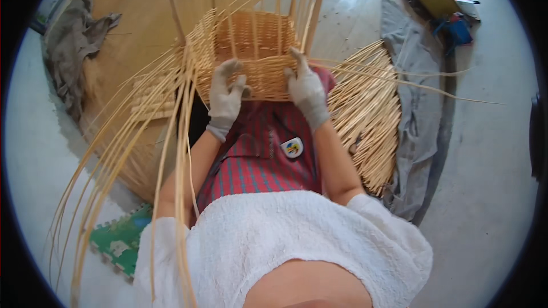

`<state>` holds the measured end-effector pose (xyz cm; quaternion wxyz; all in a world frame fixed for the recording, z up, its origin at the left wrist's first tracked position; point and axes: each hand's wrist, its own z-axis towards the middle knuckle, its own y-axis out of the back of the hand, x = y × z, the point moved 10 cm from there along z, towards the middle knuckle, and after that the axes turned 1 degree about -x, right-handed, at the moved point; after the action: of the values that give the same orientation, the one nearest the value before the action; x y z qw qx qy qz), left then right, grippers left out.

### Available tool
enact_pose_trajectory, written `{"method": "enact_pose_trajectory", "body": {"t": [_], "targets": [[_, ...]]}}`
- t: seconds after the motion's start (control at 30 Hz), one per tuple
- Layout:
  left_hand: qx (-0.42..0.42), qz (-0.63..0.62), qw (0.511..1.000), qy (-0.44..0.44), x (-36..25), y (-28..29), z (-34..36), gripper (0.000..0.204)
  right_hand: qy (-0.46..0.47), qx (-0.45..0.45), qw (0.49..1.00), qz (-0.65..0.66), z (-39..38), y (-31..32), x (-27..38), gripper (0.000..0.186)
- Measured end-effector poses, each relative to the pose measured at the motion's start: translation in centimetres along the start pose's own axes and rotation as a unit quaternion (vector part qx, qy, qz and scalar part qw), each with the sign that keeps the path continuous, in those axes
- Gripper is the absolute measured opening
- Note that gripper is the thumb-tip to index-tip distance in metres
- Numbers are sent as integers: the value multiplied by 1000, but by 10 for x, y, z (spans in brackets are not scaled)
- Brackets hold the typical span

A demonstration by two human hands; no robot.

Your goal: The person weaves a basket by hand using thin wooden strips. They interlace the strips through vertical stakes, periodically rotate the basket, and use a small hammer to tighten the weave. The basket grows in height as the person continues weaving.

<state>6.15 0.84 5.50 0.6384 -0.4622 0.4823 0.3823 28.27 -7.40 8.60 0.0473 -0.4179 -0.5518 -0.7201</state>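
A pale concrete floor (491,194) fills the right and lower left of the view, and a low wooden board (137,17) spreads across the upper left, under the work. A grey cloth (416,120) lies in a long strip on the floor to the right, and a second crumpled grey rag (71,45) sits at the board's far left edge. A fan-shaped bundle of cut wicker rods (368,120) rests between the person's right forearm and the grey cloth. Long loose willow strands (123,154) sweep from the work's left side down toward the lower left, past a green foam mat (117,242).

The person wears a white fleecy top (285,239) and a red striped apron (260,157) over the lap. A half-woven square wicker basket (251,51) stands at the far end of the lap, against the board, with its upright stakes rising toward the top of the view and its near wall facing the person.

The left hand (226,98), in a grey work glove, lies on the near left corner of the basket, fingers curled against the woven wall; whether it pinches a strand cannot be told. The right hand (307,90), gloved the same, presses on the near right part of the wall, its forefinger stretched up along the rim, flat rather than clenched round anything. At the top right corner a few boxes and a blue object (456,29) stand well apart from the work.
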Motion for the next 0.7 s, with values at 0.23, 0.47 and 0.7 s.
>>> {"method": "enact_pose_trajectory", "body": {"t": [0.23, 0.47, 0.7], "targets": [[113, -737, 636, 201, 64, 185, -35, 47, 121, 161, 974, 103, -67, -55, 118, 39], [-89, 71, 987, -112, -115, 148, -54, 41, 627, 184, 736, 178, -188, -80, 267, 20], [-49, 173, 949, -260, -176, 76, -13, 35, 448, 342, 819, 108, -113, -45, 182, 22]]}}
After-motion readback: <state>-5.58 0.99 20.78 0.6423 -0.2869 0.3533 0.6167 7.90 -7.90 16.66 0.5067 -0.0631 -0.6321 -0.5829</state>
